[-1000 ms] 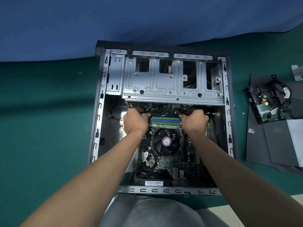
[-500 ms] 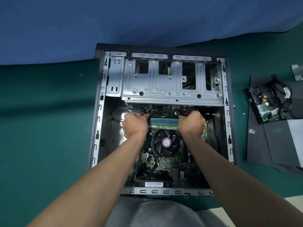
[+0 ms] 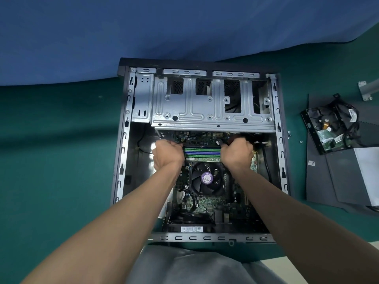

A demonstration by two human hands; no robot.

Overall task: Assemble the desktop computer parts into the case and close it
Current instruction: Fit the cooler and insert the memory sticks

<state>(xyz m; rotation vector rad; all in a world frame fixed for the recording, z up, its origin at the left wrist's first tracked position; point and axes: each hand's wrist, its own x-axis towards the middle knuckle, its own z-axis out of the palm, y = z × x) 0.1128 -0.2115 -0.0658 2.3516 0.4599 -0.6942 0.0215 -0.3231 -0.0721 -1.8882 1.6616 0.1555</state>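
As left hand (image 3: pixel 167 155) and right hand (image 3: pixel 236 153) curl, grip unclear, one fan (image 3: pixel 206 178) sits between two forearms.

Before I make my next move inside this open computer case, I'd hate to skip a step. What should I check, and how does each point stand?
1. The green memory sticks lie level between the left hand and the right hand: ok.
2. Slot end clips latched: cannot tell, both hands cover them.
3. The black cooler fan with purple label has no wires across its blades: ok.
4. The hard drive with black cables is mounted: not ok, it lies outside the dark grey computer case.
5. The small loose screws lie beside the case on the green mat: ok.
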